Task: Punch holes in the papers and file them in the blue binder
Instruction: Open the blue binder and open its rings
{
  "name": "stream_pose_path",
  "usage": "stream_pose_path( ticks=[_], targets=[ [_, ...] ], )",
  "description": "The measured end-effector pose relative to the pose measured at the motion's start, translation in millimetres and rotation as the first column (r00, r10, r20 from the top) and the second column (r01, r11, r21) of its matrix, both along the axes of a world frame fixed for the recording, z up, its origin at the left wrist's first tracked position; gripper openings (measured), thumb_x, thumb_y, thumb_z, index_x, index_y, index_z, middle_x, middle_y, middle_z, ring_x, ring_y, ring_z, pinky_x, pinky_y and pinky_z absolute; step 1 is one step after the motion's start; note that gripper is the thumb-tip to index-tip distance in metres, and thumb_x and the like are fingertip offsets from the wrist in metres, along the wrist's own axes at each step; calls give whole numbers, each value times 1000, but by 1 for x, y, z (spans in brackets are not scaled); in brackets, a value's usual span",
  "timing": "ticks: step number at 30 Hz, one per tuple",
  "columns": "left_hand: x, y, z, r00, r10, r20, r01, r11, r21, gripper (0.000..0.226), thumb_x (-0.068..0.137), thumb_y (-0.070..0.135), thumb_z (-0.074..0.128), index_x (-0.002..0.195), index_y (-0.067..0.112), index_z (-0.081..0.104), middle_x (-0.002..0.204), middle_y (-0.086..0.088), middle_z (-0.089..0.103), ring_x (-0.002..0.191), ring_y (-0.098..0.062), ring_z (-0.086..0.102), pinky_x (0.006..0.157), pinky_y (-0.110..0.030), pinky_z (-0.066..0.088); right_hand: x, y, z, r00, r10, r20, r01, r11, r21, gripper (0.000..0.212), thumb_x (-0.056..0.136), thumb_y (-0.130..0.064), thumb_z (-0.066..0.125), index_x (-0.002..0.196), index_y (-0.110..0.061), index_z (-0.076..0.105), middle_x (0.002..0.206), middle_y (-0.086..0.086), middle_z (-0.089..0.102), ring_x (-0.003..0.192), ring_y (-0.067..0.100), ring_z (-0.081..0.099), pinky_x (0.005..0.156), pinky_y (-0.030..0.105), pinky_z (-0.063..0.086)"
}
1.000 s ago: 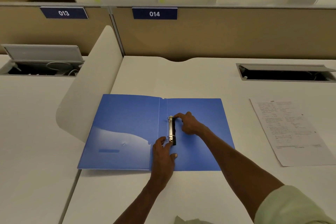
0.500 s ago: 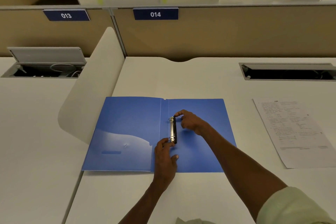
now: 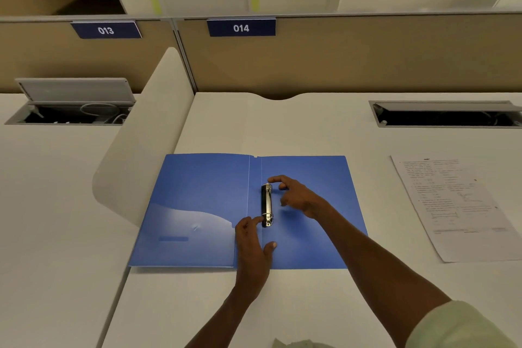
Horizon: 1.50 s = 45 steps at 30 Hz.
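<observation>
Blue binder (image 3: pixel 203 206) open flat on white tabletop (image 3: pixel 310 127), ring mechanism (image 3: pixel 267 205) at centre. Right hand (image 3: pixel 299 196) now lifted off far ring end, fingers loose, gripping nothing. Left hand (image 3: pixel 252 246) touching near ring end, fingers extended. Rings probably released. Printed papers (image 3: pixel 457 206) well right, not yet punched.

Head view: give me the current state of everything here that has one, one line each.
blue binder: open flat on the desk.
ring mechanism: on the right cover; rings open or closed, cannot tell.
papers: lying flat right of the binder, unfiled.
left hand: fingers at the mechanism's near end.
right hand: open by its far end.
</observation>
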State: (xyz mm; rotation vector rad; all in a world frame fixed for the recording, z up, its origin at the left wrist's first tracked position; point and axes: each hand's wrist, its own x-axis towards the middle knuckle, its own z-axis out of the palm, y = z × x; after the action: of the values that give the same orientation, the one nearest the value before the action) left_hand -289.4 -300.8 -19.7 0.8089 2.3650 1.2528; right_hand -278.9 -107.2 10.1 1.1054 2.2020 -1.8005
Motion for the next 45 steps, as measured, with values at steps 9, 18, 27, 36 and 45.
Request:
stream_pose_path(
  ticks=[9, 18, 27, 36, 45],
  targets=[
    [-21, 13, 10, 997, 41, -70, -42, 999, -8, 32, 90, 17, 63, 122, 15, 56, 118, -5, 52, 98, -15, 54, 83, -23, 44, 16, -11, -3, 995, 85, -43, -74, 973, 218, 47, 67, 20, 47, 94, -7, 75, 105, 8, 65, 97, 22, 57, 79, 36, 45],
    [-37, 27, 6, 989, -12, -145, -7, 992, -129, 22, 95, 25, 55, 109, 14, 68, 98, -6, 67, 86, -17, 60, 71, -18, 39, 21, -19, -14, 958, 205, 198, -262, 910, 321, 45, 82, 4, 54, 114, -25, 66, 150, 2, 27, 137, 27, 23, 113, 44, 24],
    [-43, 27, 4, 988, 21, -154, -33, 997, -74, 20, 94, 18, 58, 100, 8, 74, 92, -11, 73, 82, -21, 64, 71, -21, 44, 19, -20, -22, 921, 291, 260, -379, 826, 418, 47, 84, -1, 52, 117, -32, 62, 153, 1, 20, 138, 32, 18, 110, 47, 21],
    [-44, 27, 2, 992, 63, -109, -66, 998, -24, 16, 90, 17, 64, 96, 7, 76, 89, -11, 75, 80, -23, 68, 72, -20, 46, 24, -10, -20, 886, 382, 263, -459, 801, 385, 52, 85, 3, 46, 120, -34, 59, 157, -1, 13, 141, 34, 13, 113, 51, 21],
    [-47, 27, 2, 991, 76, -110, -84, 994, -68, 17, 89, 19, 65, 97, 10, 77, 93, -7, 76, 84, -19, 68, 75, -16, 42, 25, -6, -21, 890, 402, 216, -456, 808, 373, 52, 82, 6, 47, 113, -33, 62, 159, -1, 12, 143, 32, 11, 115, 47, 14]
  ],
)
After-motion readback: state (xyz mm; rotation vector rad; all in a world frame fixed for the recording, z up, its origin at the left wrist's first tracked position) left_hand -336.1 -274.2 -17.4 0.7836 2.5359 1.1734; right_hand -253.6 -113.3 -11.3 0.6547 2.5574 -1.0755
